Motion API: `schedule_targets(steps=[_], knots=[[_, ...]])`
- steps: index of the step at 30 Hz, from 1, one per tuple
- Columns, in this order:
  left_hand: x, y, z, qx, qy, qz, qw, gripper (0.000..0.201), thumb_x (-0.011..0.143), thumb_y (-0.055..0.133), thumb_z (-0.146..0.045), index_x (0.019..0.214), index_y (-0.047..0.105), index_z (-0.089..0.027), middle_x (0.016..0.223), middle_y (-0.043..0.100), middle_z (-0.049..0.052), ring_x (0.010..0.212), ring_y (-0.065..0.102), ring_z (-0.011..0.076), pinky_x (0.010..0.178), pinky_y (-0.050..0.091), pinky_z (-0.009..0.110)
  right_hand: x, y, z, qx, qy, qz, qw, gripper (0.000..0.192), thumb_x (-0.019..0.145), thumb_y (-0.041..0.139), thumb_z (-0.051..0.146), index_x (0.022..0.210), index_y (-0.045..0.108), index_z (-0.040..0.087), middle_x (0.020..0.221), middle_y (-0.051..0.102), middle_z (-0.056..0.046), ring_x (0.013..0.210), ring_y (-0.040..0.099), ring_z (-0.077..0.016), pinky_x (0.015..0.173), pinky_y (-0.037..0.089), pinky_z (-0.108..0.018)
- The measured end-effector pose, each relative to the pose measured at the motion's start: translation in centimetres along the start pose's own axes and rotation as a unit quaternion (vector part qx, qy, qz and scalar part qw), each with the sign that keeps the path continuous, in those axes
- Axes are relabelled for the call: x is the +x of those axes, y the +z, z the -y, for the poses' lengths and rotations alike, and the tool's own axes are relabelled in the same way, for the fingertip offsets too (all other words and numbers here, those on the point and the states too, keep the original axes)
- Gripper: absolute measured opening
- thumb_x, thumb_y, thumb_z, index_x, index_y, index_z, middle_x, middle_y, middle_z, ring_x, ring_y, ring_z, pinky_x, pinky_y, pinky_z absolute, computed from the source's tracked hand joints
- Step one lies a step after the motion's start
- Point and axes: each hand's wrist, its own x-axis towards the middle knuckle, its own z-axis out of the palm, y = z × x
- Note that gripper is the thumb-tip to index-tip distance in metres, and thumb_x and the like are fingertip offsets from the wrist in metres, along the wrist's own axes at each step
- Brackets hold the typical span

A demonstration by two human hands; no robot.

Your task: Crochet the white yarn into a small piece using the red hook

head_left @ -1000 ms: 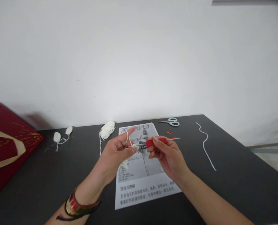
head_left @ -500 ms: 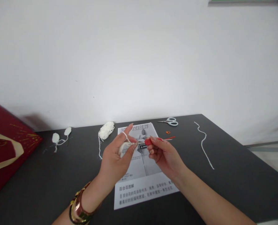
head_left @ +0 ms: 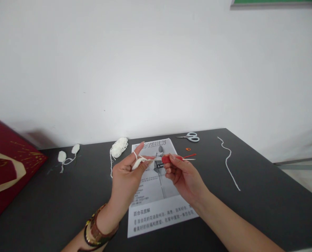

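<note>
Far off to the left of my left hand, a red bag (head_left: pixel 6 168) is sitting at the desk's (head_left: pixel 263 203) edge, and nearer in, two small white crocheted pieces (head_left: pixel 66 156) are lying finished, joined by a strand. Just beyond my left hand, the white yarn ball (head_left: pixel 118 147) is resting, a strand trailing down from it. My left hand (head_left: pixel 127 175) is pinching a small white crocheted piece (head_left: pixel 138 162), with yarn looping over my raised forefinger. My right hand (head_left: pixel 183 175) is closed around the red crochet hook (head_left: pixel 173 159), its tip pointing at that piece. Under both hands, the pattern sheet (head_left: pixel 158 206) is lying flat. Beyond my right hand lie scissors (head_left: pixel 190 137), and to its right a loose yarn length (head_left: pixel 228 161). I judge two pieces done and this one only partly worked.
</note>
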Motion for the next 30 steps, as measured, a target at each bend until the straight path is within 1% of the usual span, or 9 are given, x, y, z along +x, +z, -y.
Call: schedule_targets(steps=[4,7,11,15,20,24,27,28,30], knots=[[-0.4,1.1,1.0,-0.113,-0.029,-0.04,0.992,0.053,0.07,0.076,-0.02,0.121,0.061,-0.025,0.084,0.078,0.0,0.075,0.068,0.0112,0.077,0.051,0.023,0.0,0.0,-0.5,0.025,0.014,-0.005,1.0,0.016,0.073,0.074,0.021,0.081,0.072,0.008,0.061,0.07,-0.003,0.048,0.063,-0.0072,0.051,0.059,-0.016],[-0.7,1.5,1.5,-0.132,-0.016,-0.051,0.99,0.054,0.072,0.075,-0.019,0.123,0.059,-0.026,0.087,0.077,0.0,0.079,0.069,0.0117,0.079,0.051,0.023,-0.1,-0.1,-0.9,0.058,0.041,-0.012,0.997,0.014,0.073,0.075,0.02,0.08,0.071,0.008,0.061,0.07,-0.002,0.049,0.063,-0.0069,0.052,0.059,-0.017],[-1.0,1.3,2.2,-0.058,0.082,-0.056,0.993,0.05,0.074,0.072,-0.015,0.12,0.061,-0.031,0.089,0.077,-0.003,0.08,0.07,0.012,0.079,0.053,0.024,-0.4,0.2,-1.2,0.08,0.064,-0.017,0.995,0.014,0.071,0.076,0.019,0.078,0.071,0.008,0.06,0.07,-0.002,0.048,0.062,-0.0063,0.053,0.059,-0.015],[-0.9,1.0,2.5,0.009,0.169,-0.017,0.986,0.05,0.076,0.069,-0.009,0.12,0.061,-0.031,0.089,0.077,-0.004,0.088,0.07,0.0132,0.086,0.051,0.025,-0.4,0.5,-1.2,0.041,0.022,-0.007,0.999,0.016,0.071,0.076,0.022,0.08,0.072,0.009,0.063,0.071,-0.003,0.051,0.064,-0.0073,0.054,0.058,-0.016],[-0.7,1.1,1.8,-0.016,0.09,0.0,0.996,0.063,0.078,0.069,-0.017,0.135,0.046,-0.027,0.092,0.077,0.0,0.085,0.07,0.0146,0.086,0.051,0.028,-0.5,0.7,-0.8,-0.063,-0.092,0.003,0.994,0.016,0.076,0.072,0.027,0.082,0.072,0.012,0.067,0.073,-0.004,0.054,0.065,-0.0092,0.056,0.057,-0.018],[-0.7,1.4,1.2,-0.059,0.016,0.006,0.998,0.071,0.076,0.071,-0.021,0.139,0.04,-0.026,0.09,0.076,0.001,0.085,0.069,0.0153,0.084,0.051,0.028,-0.9,0.9,-0.6,-0.158,-0.172,-0.008,0.972,0.012,0.078,0.07,0.028,0.084,0.073,0.017,0.068,0.074,-0.002,0.055,0.066,-0.0112,0.057,0.057,-0.022],[-0.7,1.6,0.9,-0.095,-0.027,0.011,0.995,0.077,0.074,0.073,-0.021,0.141,0.036,-0.024,0.087,0.076,0.002,0.085,0.069,0.0162,0.085,0.05,0.029,-1.5,0.6,-0.7,-0.296,-0.285,-0.002,0.912,0.011,0.081,0.066,0.021,0.089,0.073,0.023,0.073,0.074,-0.003,0.062,0.067,-0.0142,0.06,0.058,-0.026],[-0.7,1.6,0.8,-0.105,-0.04,0.014,0.994,0.078,0.074,0.073,-0.02,0.142,0.035,-0.024,0.086,0.076,0.002,0.085,0.069,0.0166,0.086,0.049,0.03,-1.6,0.4,-0.7,-0.355,-0.336,0.011,0.872,0.016,0.083,0.063,0.018,0.093,0.073,0.025,0.078,0.074,-0.003,0.066,0.068,-0.0153,0.062,0.058,-0.028],[-0.7,1.7,0.5,-0.125,-0.061,0.018,0.99,0.078,0.073,0.073,-0.019,0.142,0.035,-0.024,0.086,0.076,0.002,0.085,0.069,0.0166,0.085,0.05,0.03,-1.9,-0.3,-0.7,-0.489,-0.429,0.095,0.754,0.034,0.083,0.058,0.009,0.11,0.068,0.027,0.095,0.073,-0.007,0.082,0.068,-0.0199,0.072,0.057,-0.034]])
